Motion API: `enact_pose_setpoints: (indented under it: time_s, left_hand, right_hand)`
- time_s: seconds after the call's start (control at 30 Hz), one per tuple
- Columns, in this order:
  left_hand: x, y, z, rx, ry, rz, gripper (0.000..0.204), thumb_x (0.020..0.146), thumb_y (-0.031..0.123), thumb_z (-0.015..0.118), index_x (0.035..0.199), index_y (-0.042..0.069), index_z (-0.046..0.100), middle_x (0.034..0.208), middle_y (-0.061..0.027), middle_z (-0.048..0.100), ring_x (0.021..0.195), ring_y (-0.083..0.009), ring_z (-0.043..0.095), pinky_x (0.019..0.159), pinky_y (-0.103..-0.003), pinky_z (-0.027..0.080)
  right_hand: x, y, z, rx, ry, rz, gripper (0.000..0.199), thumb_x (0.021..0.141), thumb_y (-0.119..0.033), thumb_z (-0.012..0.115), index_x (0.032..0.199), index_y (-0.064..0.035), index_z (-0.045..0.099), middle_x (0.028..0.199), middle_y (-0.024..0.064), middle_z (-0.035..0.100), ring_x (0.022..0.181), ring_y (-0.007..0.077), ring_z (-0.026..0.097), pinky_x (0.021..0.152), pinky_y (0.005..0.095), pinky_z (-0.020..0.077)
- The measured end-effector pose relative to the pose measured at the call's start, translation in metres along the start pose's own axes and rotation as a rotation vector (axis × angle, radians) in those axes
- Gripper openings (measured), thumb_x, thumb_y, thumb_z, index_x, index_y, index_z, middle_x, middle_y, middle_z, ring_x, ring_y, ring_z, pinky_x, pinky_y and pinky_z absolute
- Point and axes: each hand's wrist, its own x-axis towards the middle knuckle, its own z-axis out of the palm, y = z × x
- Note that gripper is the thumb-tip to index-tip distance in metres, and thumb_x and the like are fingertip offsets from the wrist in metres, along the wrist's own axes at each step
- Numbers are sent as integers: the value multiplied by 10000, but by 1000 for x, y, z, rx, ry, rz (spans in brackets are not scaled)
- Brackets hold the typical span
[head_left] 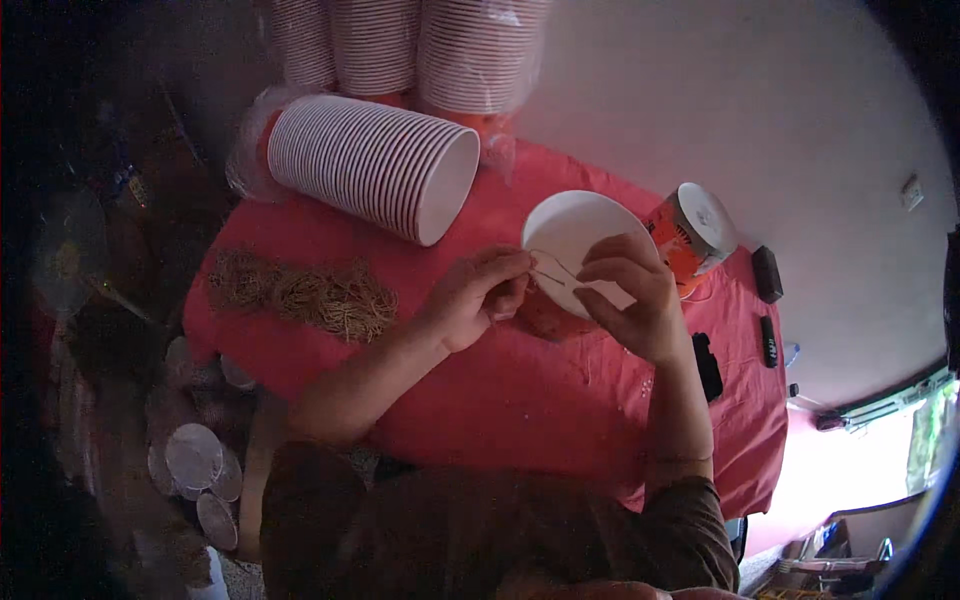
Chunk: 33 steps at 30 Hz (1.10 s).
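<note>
My left hand (475, 298) and my right hand (632, 295) are raised over a red tablecloth (520, 400), each pinching one side of a thin rubber band (553, 270) stretched between them. Right under the band stands a cup closed by a white round lid (572, 235), its reddish body partly hidden by my hands. A heap of tan rubber bands (310, 292) lies to the left of my left hand.
A long sleeve of stacked white cups (375, 165) lies on its side at the back left, with more cup stacks (420, 45) behind. A lidded orange cup (690, 235) lies tipped at the right. Dark small objects (707, 365) sit near the right edge. Lidded cups (195, 460) stand below left.
</note>
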Motion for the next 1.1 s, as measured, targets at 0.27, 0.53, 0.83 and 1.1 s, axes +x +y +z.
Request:
enact_pose_setpoints:
  time_s: [0.27, 0.53, 0.83, 1.1]
  left_hand:
    - [0, 3, 6, -38, -36, -17, 148, 901, 197, 552, 929, 57, 594, 643, 17, 483, 528, -73, 397, 476, -222, 283]
    - [0, -2, 6, -46, 12, -35, 152, 907, 190, 546, 954, 54, 593, 668, 13, 496, 534, -78, 408, 490, -222, 305]
    - [-5, 7, 15, 344, 86, 89, 181, 892, 174, 584, 1003, 32, 598, 742, 10, 564, 626, -62, 496, 545, -220, 395]
    - [-8, 8, 8, 731, -75, 322, 144, 910, 124, 557, 980, 1, 588, 771, 13, 567, 740, -57, 535, 639, -224, 467]
  right_hand:
    - [2, 0, 11, -115, 0, -81, 223, 650, -9, 730, 846, -46, 627, 876, 94, 606, 822, 265, 600, 710, 366, 476]
    - [3, 2, 10, -189, -11, -139, 182, 674, 8, 699, 825, -42, 610, 831, 101, 605, 787, 274, 596, 693, 366, 471]
    - [1, 3, -1, -129, 17, -79, 124, 737, 49, 608, 826, -11, 546, 837, 122, 581, 778, 299, 580, 696, 365, 465]
    - [-2, -5, -8, -79, -19, -59, 138, 727, 29, 630, 832, -12, 551, 826, 128, 580, 776, 298, 583, 682, 370, 467]
